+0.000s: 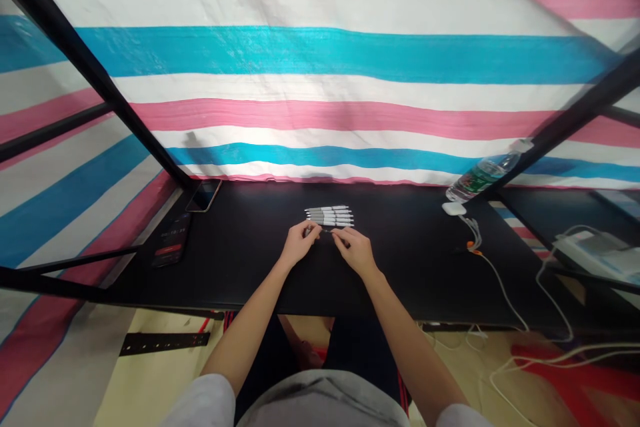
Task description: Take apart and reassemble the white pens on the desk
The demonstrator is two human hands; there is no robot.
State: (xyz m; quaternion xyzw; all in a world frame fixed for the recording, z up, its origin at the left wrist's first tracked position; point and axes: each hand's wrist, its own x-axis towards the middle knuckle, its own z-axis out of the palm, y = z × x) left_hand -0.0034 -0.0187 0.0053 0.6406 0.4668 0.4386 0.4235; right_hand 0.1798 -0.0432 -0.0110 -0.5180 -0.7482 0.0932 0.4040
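In the middle of the black table, several white pens with grey grips (330, 215) lie side by side in a row. Just on the near side of them, my left hand (300, 243) is closed in a pinch, its fingers round a small greyish piece. My right hand (356, 250) pinches too, its fingertips a short gap away. A thin dark pen-like piece (327, 231) spans the gap between both hands. It is too small to tell whether it is one part or two, and my fingers hide its ends.
A phone (171, 240) with a lit timer lies at the left, another phone (205, 195) behind it. At the right a water bottle (483, 177) leans by the frame post, near a white case (454, 209) and a bundled cable (473, 233). Striped sheeting (320, 53) hangs behind the table.
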